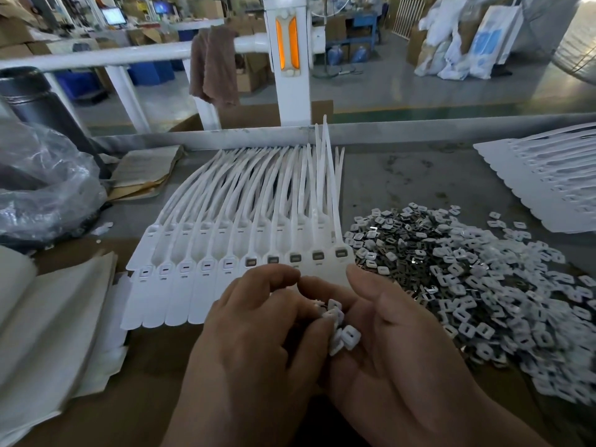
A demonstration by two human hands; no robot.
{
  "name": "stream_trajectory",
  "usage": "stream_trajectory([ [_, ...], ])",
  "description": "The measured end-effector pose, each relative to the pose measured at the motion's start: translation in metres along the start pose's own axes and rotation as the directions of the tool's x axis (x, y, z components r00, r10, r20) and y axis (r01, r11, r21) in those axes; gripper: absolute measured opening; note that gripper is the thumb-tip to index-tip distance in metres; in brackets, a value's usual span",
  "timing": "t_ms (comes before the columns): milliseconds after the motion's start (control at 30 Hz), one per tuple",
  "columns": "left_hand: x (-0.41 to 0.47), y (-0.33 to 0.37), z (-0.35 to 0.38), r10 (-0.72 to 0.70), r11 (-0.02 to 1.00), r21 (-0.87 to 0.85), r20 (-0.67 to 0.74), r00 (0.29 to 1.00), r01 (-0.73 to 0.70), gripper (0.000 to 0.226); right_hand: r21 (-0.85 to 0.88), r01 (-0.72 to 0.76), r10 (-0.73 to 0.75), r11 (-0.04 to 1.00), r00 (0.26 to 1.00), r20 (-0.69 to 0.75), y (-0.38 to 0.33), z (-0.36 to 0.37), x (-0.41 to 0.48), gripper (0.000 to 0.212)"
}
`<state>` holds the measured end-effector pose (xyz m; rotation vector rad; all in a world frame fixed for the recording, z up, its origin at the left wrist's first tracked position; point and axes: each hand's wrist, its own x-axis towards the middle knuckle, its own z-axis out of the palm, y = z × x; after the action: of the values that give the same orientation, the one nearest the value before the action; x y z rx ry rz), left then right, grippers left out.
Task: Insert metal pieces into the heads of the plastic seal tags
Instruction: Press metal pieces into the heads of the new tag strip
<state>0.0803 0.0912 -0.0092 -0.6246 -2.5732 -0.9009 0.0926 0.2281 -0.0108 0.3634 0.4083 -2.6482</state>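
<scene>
Grey worktable (403,175), cluttered factory behind; left hand (254,321) pinching, right hand (387,333) cupped round metal pieces (350,337) over seal tags (193,285).

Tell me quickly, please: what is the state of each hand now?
Left hand: fingers curled, thumb pinching at the pieces.
Right hand: cupped, holding a small stack of pieces.

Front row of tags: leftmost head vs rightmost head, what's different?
The leftmost tag head shows a white face with a thin dark slot; the rightmost tag head shows a dark grey metallic square. The leftmost's flat tab is fully visible; the rightmost's is partly hidden behind the right hand. Both are white plastic, in one row.
</scene>
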Motion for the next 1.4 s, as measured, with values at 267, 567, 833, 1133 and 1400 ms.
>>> stream_trajectory([
  [267,-0.008,0.0,-0.002,0.072,0.997,-0.038,-0.027,0.997,-0.073,0.016,-0.04,0.054,-0.054,0.998,0.999,0.001,-0.002,-0.003,0.002,0.034],
  [567,-0.005,-0.001,-0.001,-0.067,0.991,-0.115,-0.045,0.997,0.062,0.018,-0.152,0.028,-0.023,0.988,0.999,0.032,0.004,-0.007,0.01,0.042],
  [833,-0.002,0.0,-0.005,-0.16,0.96,-0.245,-0.084,0.984,0.135,0.02,-0.572,0.005,-0.023,0.82,0.999,-0.024,0.004,-0.001,-0.003,0.036],
  [1133,-0.006,0.001,-0.017,-0.044,0.978,-0.206,-0.029,0.999,0.038,0.022,-0.678,0.003,-0.032,0.735,0.999,-0.03,0.004,-0.005,-0.004,0.04],
  [1400,-0.004,-0.006,-0.024,0.036,0.999,0.0,-0.01,0.999,-0.036,0.018,-0.726,0.059,-0.138,0.685,0.989,-0.05,0.008,0.001,-0.004,0.025],
])
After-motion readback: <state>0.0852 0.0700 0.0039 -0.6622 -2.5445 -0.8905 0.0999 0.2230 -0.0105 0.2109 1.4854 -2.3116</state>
